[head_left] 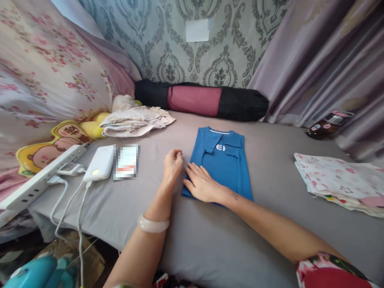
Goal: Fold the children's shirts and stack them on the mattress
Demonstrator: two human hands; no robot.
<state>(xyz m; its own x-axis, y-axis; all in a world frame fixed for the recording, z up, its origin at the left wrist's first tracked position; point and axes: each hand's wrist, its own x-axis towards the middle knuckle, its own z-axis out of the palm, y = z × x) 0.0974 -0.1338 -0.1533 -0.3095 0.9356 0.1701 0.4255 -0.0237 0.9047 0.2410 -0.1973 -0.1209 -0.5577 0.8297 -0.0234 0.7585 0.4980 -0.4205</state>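
Observation:
A blue T-shirt (220, 170) lies folded into a narrow rectangle on the grey sheet, its collar toward the wall. Both sleeves are turned inward over the front, and part of a white print shows between them. My right hand (202, 184) rests flat on the shirt's lower left part, fingers stretched out. Just left of the shirt's edge, my left hand (173, 165) is closed with its fingers curled in; nothing shows in it. A pale bangle (153, 224) circles my left wrist.
Left are a white power strip (45, 176), a cabled power bank (100, 163), a blurred flat item (126, 162) and pale folded cloths (136, 121). A black-and-maroon roll bag (195, 100) lies along the wall. Right are patterned folded cloths (339, 178) and a dark bottle (328, 125).

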